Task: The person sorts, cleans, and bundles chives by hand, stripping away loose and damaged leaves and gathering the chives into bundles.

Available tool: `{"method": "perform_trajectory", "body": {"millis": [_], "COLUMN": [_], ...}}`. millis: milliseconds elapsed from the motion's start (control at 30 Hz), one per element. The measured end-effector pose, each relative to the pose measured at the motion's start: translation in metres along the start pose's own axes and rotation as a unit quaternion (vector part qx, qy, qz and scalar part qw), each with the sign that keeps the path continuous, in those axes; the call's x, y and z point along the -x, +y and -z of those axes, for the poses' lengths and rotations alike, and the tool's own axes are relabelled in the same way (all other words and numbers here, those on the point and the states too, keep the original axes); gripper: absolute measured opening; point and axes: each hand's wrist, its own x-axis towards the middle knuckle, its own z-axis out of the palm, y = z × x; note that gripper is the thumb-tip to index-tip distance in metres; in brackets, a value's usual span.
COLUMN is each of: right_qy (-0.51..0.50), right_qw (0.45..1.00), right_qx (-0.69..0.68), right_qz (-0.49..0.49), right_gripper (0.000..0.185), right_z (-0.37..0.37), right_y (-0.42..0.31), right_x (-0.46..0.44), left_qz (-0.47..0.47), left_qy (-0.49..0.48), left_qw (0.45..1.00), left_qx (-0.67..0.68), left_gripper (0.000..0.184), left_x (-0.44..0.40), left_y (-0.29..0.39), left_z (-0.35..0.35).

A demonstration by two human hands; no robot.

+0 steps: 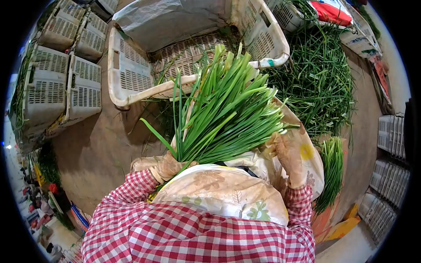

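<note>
A large fanned bunch of garlic chives lies across my lap, its pale stem ends pointing up and to the right. My left hand is closed around the lower left end of the bunch, where the leaves gather. By the stem ends on the right is my right hand, fingers curled in; what is between them, if anything, I cannot make out. Under the chives a stained, flower-printed apron covers my lap. A few single leaves stick out left of the bunch.
A white plastic crate with loose leaf scraps stands just ahead, its rim behind the bunch. Loose greens are heaped to its right. Another chive bunch lies at my right side. Stacked crates stand on the left.
</note>
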Motion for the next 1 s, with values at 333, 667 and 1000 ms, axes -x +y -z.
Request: {"method": "perform_trajectory", "body": {"millis": [333, 667, 1000], "right_qy": [-0.090, 0.041, 0.091], "right_qw": [0.980, 0.978, 0.979], "right_qx": [-0.174, -0.166, -0.101], "right_qz": [0.037, 0.118, 0.150], "right_gripper": [0.037, 0.032, 0.041], "right_z": [-0.056, -0.020, 0.008], "right_y": [-0.112, -0.121, -0.142], "right_x": [-0.011, -0.032, -0.014], "left_qz": [-0.056, 0.023, 0.095], "left_qy": [-0.022, -0.061, -0.039], "left_qw": [0.998, 0.996, 0.991], "left_qx": [0.000, 0.064, 0.083], "left_gripper": [0.050, 0.059, 0.052], "left_x": [0.000, 0.001, 0.005], "left_y": [0.037, 0.025, 0.029], "left_z": [-0.014, -0.002, -0.005]}}
